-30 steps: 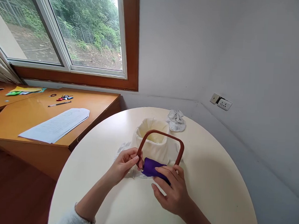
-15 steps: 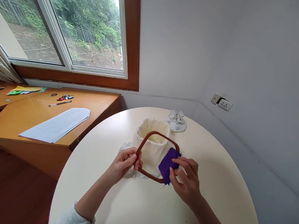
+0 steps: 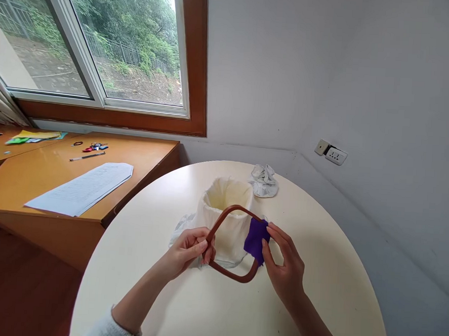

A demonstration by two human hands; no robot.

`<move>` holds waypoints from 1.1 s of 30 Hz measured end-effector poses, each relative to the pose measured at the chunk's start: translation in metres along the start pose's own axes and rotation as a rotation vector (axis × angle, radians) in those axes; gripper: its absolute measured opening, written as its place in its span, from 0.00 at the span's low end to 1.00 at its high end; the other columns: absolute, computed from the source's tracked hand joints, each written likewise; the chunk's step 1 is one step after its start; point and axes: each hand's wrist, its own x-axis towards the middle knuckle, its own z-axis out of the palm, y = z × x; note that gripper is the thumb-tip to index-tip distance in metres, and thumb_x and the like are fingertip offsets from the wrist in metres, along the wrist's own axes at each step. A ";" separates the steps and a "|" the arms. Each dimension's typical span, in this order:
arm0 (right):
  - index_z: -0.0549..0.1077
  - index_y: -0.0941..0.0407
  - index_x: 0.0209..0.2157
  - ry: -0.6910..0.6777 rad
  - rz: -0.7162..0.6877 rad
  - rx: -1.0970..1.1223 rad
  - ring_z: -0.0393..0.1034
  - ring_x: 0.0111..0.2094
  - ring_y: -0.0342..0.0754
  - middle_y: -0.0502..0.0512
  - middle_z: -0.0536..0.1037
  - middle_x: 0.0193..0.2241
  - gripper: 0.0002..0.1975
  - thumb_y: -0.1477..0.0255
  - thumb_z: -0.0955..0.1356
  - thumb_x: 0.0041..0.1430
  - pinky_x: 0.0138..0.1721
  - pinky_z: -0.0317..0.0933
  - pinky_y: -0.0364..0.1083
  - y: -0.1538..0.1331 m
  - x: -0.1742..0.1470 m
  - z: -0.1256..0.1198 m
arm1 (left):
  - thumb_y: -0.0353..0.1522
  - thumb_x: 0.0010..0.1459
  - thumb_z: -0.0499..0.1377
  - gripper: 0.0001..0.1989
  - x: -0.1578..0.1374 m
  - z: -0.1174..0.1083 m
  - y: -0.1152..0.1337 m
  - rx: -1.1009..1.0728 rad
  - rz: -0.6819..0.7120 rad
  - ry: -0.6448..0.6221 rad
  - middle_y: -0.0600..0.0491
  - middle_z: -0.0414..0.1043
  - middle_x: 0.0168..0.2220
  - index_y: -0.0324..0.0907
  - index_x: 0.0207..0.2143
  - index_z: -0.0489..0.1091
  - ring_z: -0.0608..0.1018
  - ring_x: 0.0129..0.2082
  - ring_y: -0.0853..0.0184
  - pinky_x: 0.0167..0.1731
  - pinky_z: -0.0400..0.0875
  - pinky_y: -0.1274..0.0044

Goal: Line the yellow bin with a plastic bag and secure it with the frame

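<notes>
My left hand (image 3: 189, 251) is closed round the left side of a reddish-brown, rounded-square frame (image 3: 234, 277), holding it tilted above the table. At the frame's right side my right hand (image 3: 285, 265) pinches a purple cloth (image 3: 255, 239) with frayed edges, which lies against the frame and hides part of that side. Just behind the frame stands a bin (image 3: 225, 239) lined with pale cream cloth or bag material, its mouth open upward. Whether the cloth wraps fully round the frame I cannot tell.
A crumpled whitish plastic bag (image 3: 263, 181) sits on the round white table (image 3: 207, 319) behind the bin; clear plastic spreads at the bin's base. To the left, a wooden desk (image 3: 145, 158) bears papers (image 3: 84, 189), a pen (image 3: 87, 156) and keys (image 3: 96, 147).
The purple cloth has shifted up along the frame's right side and now sits folded closer against it. My right hand has turned with it, and the frame has dipped slightly.
</notes>
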 end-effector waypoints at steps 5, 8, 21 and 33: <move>0.68 0.54 0.47 -0.016 0.107 0.083 0.69 0.45 0.48 0.57 0.73 0.43 0.17 0.80 0.64 0.54 0.44 0.69 0.50 0.004 -0.003 -0.001 | 0.38 0.56 0.55 0.12 0.000 0.002 -0.002 0.026 -0.037 -0.052 0.54 0.64 0.18 0.36 0.30 0.66 0.64 0.21 0.71 0.25 0.57 0.77; 0.68 0.54 0.47 -0.007 0.139 0.112 0.70 0.44 0.48 0.57 0.74 0.42 0.17 0.79 0.64 0.55 0.44 0.69 0.50 0.005 -0.005 -0.001 | 0.39 0.56 0.55 0.13 -0.001 0.002 -0.004 0.043 -0.057 -0.064 0.54 0.65 0.18 0.36 0.31 0.66 0.64 0.21 0.71 0.25 0.57 0.77; 0.67 0.54 0.48 -0.033 0.034 0.125 0.71 0.43 0.47 0.55 0.75 0.41 0.20 0.82 0.64 0.54 0.45 0.68 0.47 -0.002 -0.005 -0.001 | 0.38 0.57 0.55 0.12 0.000 0.001 -0.004 0.074 -0.127 -0.112 0.54 0.65 0.18 0.37 0.28 0.65 0.65 0.21 0.72 0.23 0.56 0.78; 0.68 0.53 0.48 -0.031 0.025 0.064 0.72 0.40 0.47 0.56 0.77 0.39 0.18 0.80 0.64 0.55 0.41 0.69 0.46 -0.010 -0.003 -0.002 | 0.39 0.55 0.57 0.13 0.003 0.008 -0.014 0.066 -0.197 -0.133 0.55 0.65 0.17 0.37 0.27 0.64 0.63 0.18 0.74 0.21 0.54 0.79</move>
